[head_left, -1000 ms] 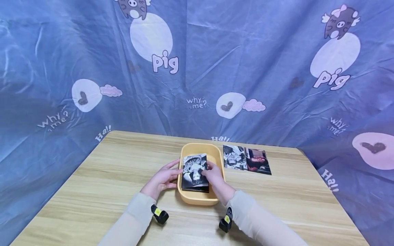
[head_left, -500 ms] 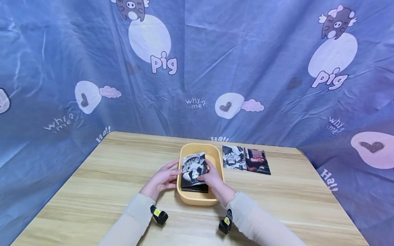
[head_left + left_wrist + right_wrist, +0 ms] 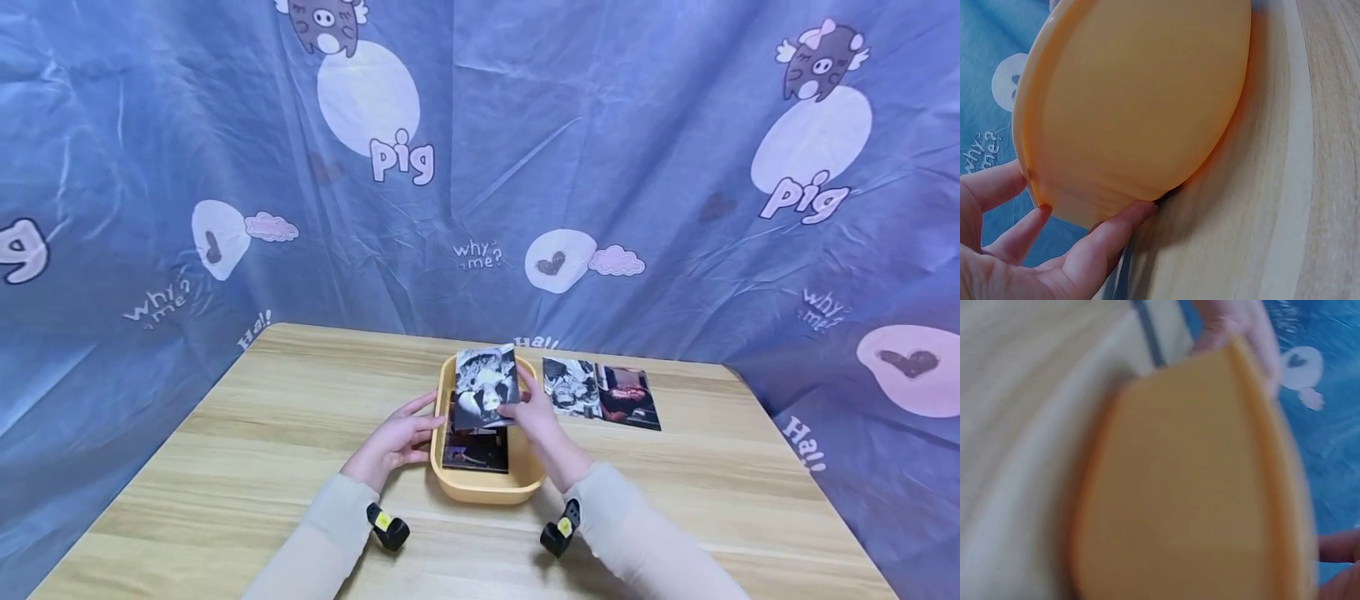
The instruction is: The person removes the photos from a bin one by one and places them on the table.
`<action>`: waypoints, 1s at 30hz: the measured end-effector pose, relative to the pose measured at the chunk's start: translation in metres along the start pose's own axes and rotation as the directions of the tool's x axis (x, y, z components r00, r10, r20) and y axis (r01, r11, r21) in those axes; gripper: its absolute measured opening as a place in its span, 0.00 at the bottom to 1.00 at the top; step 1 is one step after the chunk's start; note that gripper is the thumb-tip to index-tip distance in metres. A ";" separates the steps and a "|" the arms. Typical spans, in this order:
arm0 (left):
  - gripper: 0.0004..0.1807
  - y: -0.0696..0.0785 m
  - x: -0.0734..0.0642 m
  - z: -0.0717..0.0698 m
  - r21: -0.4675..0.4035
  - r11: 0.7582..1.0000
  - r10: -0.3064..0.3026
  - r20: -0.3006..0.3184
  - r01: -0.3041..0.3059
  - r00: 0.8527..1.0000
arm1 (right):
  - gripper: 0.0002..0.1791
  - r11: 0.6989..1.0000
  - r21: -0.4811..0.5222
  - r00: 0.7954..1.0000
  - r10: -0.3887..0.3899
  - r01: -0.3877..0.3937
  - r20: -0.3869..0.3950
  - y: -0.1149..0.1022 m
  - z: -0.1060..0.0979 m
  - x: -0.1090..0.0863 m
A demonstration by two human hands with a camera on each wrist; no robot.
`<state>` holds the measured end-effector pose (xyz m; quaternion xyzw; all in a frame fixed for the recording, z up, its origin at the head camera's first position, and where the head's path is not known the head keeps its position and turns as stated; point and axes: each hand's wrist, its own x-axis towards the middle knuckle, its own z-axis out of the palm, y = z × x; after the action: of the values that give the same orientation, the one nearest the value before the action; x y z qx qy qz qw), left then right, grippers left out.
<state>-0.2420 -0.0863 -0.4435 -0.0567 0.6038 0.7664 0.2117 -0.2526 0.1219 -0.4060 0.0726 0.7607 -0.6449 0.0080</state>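
A black-and-white photo (image 3: 483, 387) is held at its right side by my right hand (image 3: 534, 414), thumb on top, over the yellow plastic bin (image 3: 480, 495). Another sheet edge shows just under it. A darker photo (image 3: 476, 452) lies lower in the bin, partly covered by the raised one. My left hand (image 3: 397, 437) holds the bin's left side; in the left wrist view, the left fingers (image 3: 1119, 228) touch its rim and lower wall. The right wrist view is blurred and mostly filled by the bin's outer wall (image 3: 1179, 481), with fingertips at the right edge.
Two photos lie side by side on the wooden table (image 3: 300, 417), right of the bin: a black-and-white one (image 3: 570, 386) and a dark reddish one (image 3: 628, 396). A blue printed curtain (image 3: 480, 167) hangs behind the table's far edge.
My right hand has lifted the black-and-white photo up and away from me, uncovering more of the dark photo below. The left hand and the bin have stayed in place.
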 end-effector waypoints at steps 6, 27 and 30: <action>0.32 -0.001 -0.001 0.000 0.006 1.000 0.005 -0.001 -0.005 1.000 | 0.43 0.998 0.049 0.999 -0.036 0.037 -0.039 -0.014 -0.038 0.014; 0.32 0.002 -0.001 0.001 0.022 1.000 -0.004 -0.021 0.004 1.000 | 0.29 0.911 0.410 0.977 0.132 -0.052 -0.168 0.040 -0.263 0.043; 0.32 0.002 -0.001 0.001 0.023 1.000 -0.004 -0.017 0.004 1.000 | 0.38 0.912 0.394 0.966 0.195 -0.116 -0.168 0.048 -0.282 0.046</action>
<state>-0.2417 -0.0861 -0.4407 -0.0621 0.6144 0.7584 0.2086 -0.2689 0.4110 -0.4107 0.1991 0.6095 -0.7667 -0.0326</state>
